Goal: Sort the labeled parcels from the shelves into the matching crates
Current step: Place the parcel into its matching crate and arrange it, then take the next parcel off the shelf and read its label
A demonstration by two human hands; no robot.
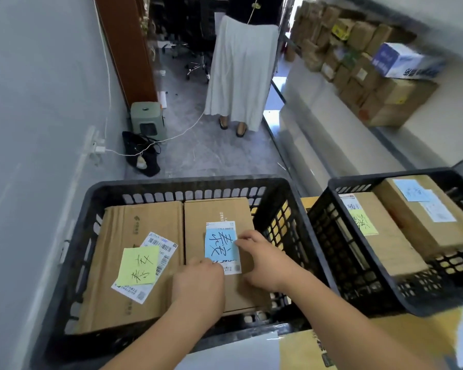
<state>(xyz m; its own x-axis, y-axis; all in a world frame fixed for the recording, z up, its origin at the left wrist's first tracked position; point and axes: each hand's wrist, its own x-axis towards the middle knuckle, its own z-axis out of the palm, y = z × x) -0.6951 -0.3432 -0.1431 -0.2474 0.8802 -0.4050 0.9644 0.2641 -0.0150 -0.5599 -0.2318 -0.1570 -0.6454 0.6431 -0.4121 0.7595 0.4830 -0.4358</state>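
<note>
Left hand: left hand (198, 279) rests on the near left part of the parcel with the blue note, knuckles up, fingers bent down onto the cardboard beside the label; whether it grips an edge cannot be told.
Right hand: right hand (262, 260) lies on the same parcel, fingertips touching the right edge of the blue note, fingers loosely bent, clasping nothing.
Blue-note parcel: brown parcel (219, 217) lies flat in the right half of the near crate, a white shipping label and blue note (221, 245) with handwriting on top.
Yellow-note parcel: second parcel (139, 263) lies flat just beside it in the left half, bearing a yellow note (138, 265) over a tilted shipping label.
Near crate: black plastic crate (171, 186) with slotted walls holds both parcels.
Right crate: another black crate (380, 177) stands just beside, holding two labelled boxes.
Shelves: stacked cartons (358, 62) fill the shelf at upper right.
Background: a person in a long white skirt (241, 70) stands on the floor, near a small green appliance (147, 120) and a black bag (142, 153).
</note>
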